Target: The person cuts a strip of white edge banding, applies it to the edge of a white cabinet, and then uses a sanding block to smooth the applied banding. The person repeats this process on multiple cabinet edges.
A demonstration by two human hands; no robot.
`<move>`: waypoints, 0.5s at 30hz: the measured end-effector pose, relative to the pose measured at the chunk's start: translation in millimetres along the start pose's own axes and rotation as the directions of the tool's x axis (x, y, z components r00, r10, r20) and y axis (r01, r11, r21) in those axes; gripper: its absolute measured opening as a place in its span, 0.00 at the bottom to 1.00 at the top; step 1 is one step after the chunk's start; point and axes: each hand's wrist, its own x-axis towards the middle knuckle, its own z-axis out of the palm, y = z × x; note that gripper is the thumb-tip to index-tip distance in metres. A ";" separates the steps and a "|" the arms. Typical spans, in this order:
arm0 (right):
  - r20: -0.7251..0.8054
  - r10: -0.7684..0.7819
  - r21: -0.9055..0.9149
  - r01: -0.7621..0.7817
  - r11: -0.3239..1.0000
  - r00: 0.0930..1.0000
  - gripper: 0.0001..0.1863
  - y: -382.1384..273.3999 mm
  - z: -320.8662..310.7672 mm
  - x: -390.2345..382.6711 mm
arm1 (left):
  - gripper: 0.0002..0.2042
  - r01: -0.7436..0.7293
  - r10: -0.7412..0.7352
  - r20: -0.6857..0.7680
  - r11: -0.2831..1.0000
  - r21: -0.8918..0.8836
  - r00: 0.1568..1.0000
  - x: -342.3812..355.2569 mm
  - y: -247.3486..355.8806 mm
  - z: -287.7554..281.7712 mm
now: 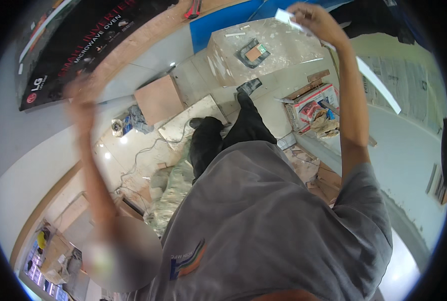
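My right hand (311,22) is raised at the upper right, its fingers pinched on a narrow white strip (285,18). One end of the strip pokes out left of the fingers. Beyond my right forearm a longer white length (379,85) slants down to the right; whether it is the same piece cannot be told, as the arm covers the join. My left hand (83,95) is lifted at the upper left, smeared by motion, so its fingers do not show. It overlaps the lower edge of a large black printed cardboard sheet (48,65).
A red and black cutter (193,9) lies on a wooden edge. Ahead stands a stained worktop (288,47) bearing a dark tray (246,59) with a tan block. Around my feet are a brown board (158,99), a cable (133,160) and a box of scraps (299,113).
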 end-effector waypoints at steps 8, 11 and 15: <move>0.153 0.094 0.157 -0.118 0.980 0.984 0.14 211.5 136.1 -10.8 | 0.47 -0.074 0.205 0.360 0.936 -0.345 0.910 -73.8 384.5 465.6; 0.119 -0.017 0.162 -0.003 0.987 0.993 0.14 253.3 163.7 0.9 | 0.45 -0.005 0.081 0.375 0.980 -0.199 0.923 -47.7 434.5 477.1; 0.120 -0.104 0.205 0.078 0.976 0.987 0.12 280.4 190.0 11.8 | 0.41 -0.073 0.096 0.416 0.995 -0.071 0.904 -47.1 440.3 517.0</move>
